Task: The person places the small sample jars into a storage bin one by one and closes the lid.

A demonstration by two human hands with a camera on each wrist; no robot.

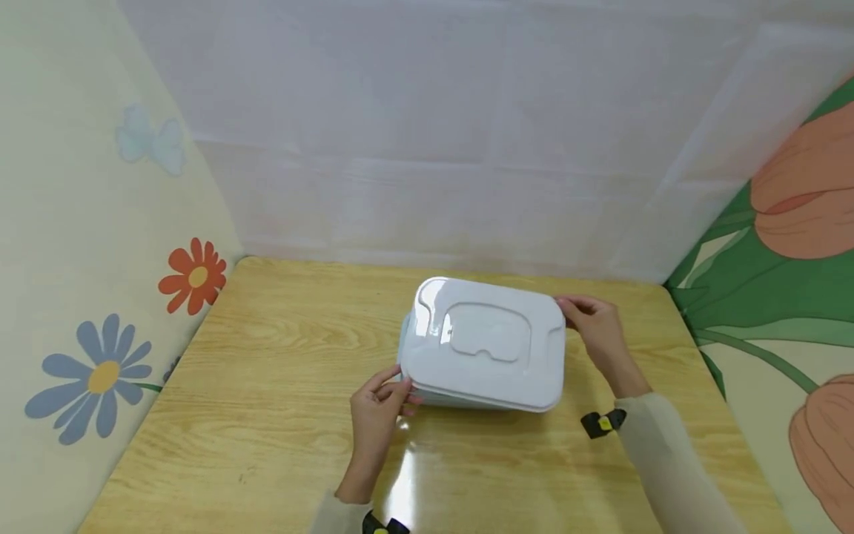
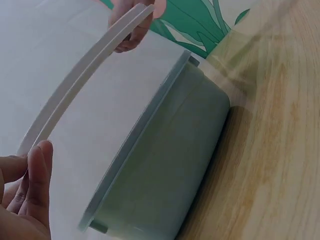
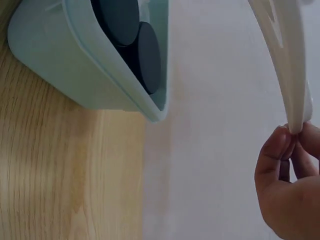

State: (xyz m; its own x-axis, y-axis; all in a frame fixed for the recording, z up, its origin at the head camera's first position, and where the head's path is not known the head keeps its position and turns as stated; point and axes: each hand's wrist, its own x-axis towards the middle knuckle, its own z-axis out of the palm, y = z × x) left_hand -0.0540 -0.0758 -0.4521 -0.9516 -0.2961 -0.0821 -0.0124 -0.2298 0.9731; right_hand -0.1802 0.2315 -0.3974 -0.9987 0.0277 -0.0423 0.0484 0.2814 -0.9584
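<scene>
A white plastic lid (image 1: 490,337) with a raised pattern is held up, tilted, over a pale blue-green storage box (image 2: 165,155). My left hand (image 1: 375,415) pinches the lid's near left corner between thumb and fingers. At the far right corner, my right hand (image 1: 598,334) pinches the rim. Both wrist views show a gap between lid and box. Inside the box, the right wrist view shows two dark, round-topped things (image 3: 149,57); the lid hides the rest of the contents from the head view.
The box stands on a wood-grain table (image 1: 267,415). Behind the table hangs a white sheet (image 1: 427,148). Flower-printed panels border the left and right sides. A black band with a yellow mark (image 1: 603,423) is at the right wrist, and another is at the left.
</scene>
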